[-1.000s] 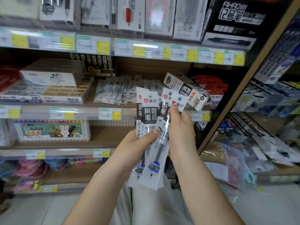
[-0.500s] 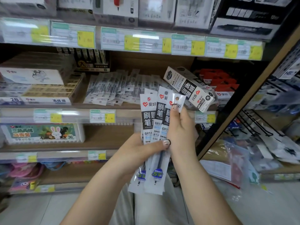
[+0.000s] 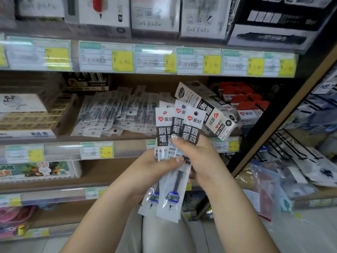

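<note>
I hold a fan of slim pen refill packets, white and clear with black labels and blue stickers near the bottom. My left hand grips the bunch from the left, thumb across the front. From the right, my right hand pinches the front packet, thumb on its black label. Behind them, a long white and black refill box lies tilted on the shelf.
Many loose refill packets lie heaped on the middle shelf. Cardboard boxes stand at its left, red packs at its right. Price tags line the shelf edges. A wire rack of bagged goods stands right.
The view has moved closer to the shelf. My right thumb has slid down from the packets' tops onto the black label, and the packets are fanned wider. My left hand keeps its grip.
</note>
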`<action>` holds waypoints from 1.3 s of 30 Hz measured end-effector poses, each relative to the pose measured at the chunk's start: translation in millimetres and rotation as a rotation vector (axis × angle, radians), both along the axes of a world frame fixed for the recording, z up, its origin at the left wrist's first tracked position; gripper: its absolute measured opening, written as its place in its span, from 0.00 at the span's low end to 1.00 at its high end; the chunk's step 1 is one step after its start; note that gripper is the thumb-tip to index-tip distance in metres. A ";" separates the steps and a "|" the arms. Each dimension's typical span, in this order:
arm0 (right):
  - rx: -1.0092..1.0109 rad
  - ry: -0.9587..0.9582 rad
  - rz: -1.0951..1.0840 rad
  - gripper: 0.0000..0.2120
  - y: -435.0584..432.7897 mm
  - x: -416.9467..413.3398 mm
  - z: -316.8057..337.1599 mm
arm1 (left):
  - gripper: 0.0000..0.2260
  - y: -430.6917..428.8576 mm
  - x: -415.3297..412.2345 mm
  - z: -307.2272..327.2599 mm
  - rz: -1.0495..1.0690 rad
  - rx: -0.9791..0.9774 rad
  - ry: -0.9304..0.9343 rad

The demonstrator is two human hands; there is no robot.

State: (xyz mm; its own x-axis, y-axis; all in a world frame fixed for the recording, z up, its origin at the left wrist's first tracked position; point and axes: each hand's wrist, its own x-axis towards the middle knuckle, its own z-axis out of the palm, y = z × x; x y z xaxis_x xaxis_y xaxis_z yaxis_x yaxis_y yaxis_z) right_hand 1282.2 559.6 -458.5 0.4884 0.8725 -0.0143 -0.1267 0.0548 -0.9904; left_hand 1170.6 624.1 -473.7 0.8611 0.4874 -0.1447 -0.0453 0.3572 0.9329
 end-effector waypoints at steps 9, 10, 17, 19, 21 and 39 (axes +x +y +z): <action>0.046 0.114 -0.009 0.08 4.4 12.3 -3.9 | 0.11 6.2 -4.8 -7.1 0.113 -0.170 0.011; 0.068 0.107 0.000 0.07 6.3 12.4 -5.8 | 0.11 6.1 -3.7 -5.2 0.128 -0.117 0.020; 0.125 0.071 0.025 0.10 13.4 10.6 -13.6 | 0.09 6.2 -3.5 -2.7 0.219 0.025 -0.012; 0.137 0.079 -0.004 0.11 15.3 8.8 -13.1 | 0.09 5.0 -2.7 -3.4 0.261 0.010 -0.032; 0.141 0.089 -0.039 0.11 17.4 6.6 -12.7 | 0.09 5.3 -2.7 -6.0 0.315 0.006 -0.038; 0.191 0.215 -0.099 0.11 25.3 -4.5 -15.0 | 0.12 7.0 -7.8 -6.5 0.492 0.184 0.004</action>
State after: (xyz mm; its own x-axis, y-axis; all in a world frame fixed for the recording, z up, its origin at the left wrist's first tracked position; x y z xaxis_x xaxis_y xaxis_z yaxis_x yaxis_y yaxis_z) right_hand 1277.7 584.9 -473.5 0.5745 0.8178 0.0332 -0.3172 0.2598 -0.9121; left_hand 1162.8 631.1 -480.2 0.5238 0.8516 -0.0212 -0.1629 0.1246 0.9787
